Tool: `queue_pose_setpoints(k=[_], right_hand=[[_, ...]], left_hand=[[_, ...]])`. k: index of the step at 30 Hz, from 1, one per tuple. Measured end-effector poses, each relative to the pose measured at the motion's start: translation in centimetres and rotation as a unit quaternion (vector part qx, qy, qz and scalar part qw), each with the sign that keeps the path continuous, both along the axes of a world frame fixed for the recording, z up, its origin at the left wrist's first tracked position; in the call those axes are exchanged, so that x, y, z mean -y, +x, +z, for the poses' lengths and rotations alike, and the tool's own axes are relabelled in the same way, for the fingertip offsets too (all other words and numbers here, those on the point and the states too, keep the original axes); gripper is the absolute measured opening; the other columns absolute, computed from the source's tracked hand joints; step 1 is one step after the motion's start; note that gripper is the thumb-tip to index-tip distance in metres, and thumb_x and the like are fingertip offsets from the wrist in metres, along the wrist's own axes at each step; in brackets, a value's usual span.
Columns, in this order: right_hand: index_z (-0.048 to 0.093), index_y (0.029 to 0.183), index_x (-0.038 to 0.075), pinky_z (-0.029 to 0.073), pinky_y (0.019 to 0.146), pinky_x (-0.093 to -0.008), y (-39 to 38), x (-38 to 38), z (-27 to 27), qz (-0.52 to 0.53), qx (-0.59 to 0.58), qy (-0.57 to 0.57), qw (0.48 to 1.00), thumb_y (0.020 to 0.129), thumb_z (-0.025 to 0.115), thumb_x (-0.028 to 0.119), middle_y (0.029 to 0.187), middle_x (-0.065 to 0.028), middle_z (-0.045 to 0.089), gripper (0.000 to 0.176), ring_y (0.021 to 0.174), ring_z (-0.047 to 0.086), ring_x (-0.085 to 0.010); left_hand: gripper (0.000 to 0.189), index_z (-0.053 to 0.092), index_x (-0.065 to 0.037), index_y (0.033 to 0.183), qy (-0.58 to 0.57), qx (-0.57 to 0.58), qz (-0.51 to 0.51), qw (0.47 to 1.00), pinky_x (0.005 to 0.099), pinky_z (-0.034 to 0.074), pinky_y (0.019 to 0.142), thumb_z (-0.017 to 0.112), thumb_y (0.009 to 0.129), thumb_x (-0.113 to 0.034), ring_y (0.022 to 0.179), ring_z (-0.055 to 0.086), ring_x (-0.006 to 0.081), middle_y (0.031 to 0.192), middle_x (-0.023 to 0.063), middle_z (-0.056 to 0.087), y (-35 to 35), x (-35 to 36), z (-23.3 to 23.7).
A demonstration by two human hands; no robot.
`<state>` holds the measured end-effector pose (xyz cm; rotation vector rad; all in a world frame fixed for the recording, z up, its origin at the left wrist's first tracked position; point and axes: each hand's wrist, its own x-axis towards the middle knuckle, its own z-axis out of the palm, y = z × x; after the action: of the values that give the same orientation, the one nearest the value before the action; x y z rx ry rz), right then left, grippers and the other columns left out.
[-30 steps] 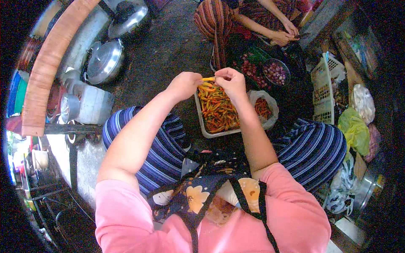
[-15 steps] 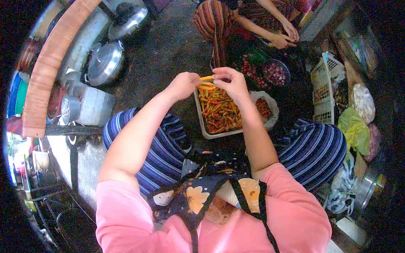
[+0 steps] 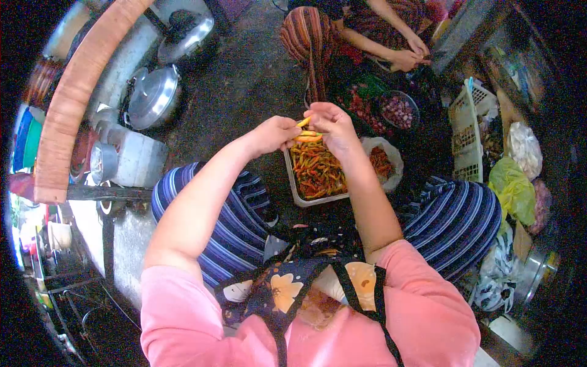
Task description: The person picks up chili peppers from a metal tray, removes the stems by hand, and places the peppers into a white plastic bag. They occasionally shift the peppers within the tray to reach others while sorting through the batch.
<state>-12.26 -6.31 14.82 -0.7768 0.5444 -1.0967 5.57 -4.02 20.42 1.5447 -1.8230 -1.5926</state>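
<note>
My left hand (image 3: 276, 134) is closed on yellow-orange chili peppers (image 3: 309, 134), which stick out from its fingertips. Opposite it, my right hand (image 3: 333, 127) has its fingers curled and its thumb bent in at the peppers' far ends; its exact grip is partly hidden. Both hands are above a light-coloured rectangular tray (image 3: 296, 197), heaped with orange, red and greenish chilies (image 3: 317, 171). Just right of the tray, partly behind my right forearm, a pale plastic bag (image 3: 396, 164) holds small reddish-brown pieces (image 3: 381, 160).
Across from me, another person's hands (image 3: 408, 58) work near a bowl of purplish shallots (image 3: 398, 110), with more shallots (image 3: 365, 109) beside it. Lidded metal pots (image 3: 153, 96) stand left. At right are a white plastic crate (image 3: 467, 134) and plastic bags (image 3: 512, 189).
Both hands have come slightly lower and nearer to me. The pepper between them has tilted, and a second one now shows below it.
</note>
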Motion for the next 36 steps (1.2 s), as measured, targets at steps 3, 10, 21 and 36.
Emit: queue_pose_setpoints(k=[3, 10, 21, 36], right_hand=[[0.054, 0.104, 0.005, 0.050, 0.069, -0.0288, 0.0, 0.8, -1.6, -0.077, 0.079, 0.100, 0.989, 0.081, 0.057, 0.007, 0.088, -0.0068, 0.060, 0.024, 0.074, 0.059, -0.0178], [0.058, 0.095, 0.008, 0.038, 0.046, -0.0210, -0.4, 0.3, -0.8, 0.050, 0.015, 0.162, 0.985, 0.084, 0.054, 0.023, 0.077, -0.0003, 0.057, 0.019, 0.057, 0.047, -0.0069], [0.057, 0.083, 0.009, 0.021, 0.036, -0.0172, 0.0, 0.1, -1.0, 0.073, -0.036, 0.087, 0.993, 0.080, 0.061, 0.015, 0.062, 0.0039, 0.048, 0.008, 0.043, 0.033, -0.0028], [0.061, 0.090, 0.008, 0.033, 0.050, -0.0190, -1.3, 0.5, -1.2, 0.030, -0.174, -0.026, 0.984, 0.073, 0.068, 0.014, 0.074, 0.0026, 0.056, 0.019, 0.060, 0.046, -0.0054]], left_hand=[[0.025, 0.054, -0.004, 0.075, -0.027, 0.029, 0.028, 0.999, 0.0237, 0.039, 0.052, 0.046, 0.089, -0.023, 0.056, 0.048, 0.0089, 0.061, -0.0009, 0.050, 0.0, 0.1, -0.1], [0.025, 0.056, -0.002, 0.076, -0.222, 0.189, 0.096, 0.952, 0.0309, 0.042, 0.052, 0.049, 0.086, -0.023, 0.055, 0.053, 0.0167, 0.060, 0.0065, 0.054, 0.7, 1.0, -1.0], [0.016, 0.057, -0.002, 0.080, -0.308, 0.195, 0.060, 0.929, 0.0339, 0.044, 0.056, 0.052, 0.083, -0.017, 0.059, 0.057, 0.0229, 0.064, 0.0112, 0.057, 0.0, 0.3, -0.3], [0.018, 0.061, -0.002, 0.080, -0.305, 0.230, 0.051, 0.923, 0.0401, 0.046, 0.068, 0.056, 0.078, -0.018, 0.078, 0.059, 0.0339, 0.078, 0.0181, 0.061, 1.2, 0.8, 1.0]])
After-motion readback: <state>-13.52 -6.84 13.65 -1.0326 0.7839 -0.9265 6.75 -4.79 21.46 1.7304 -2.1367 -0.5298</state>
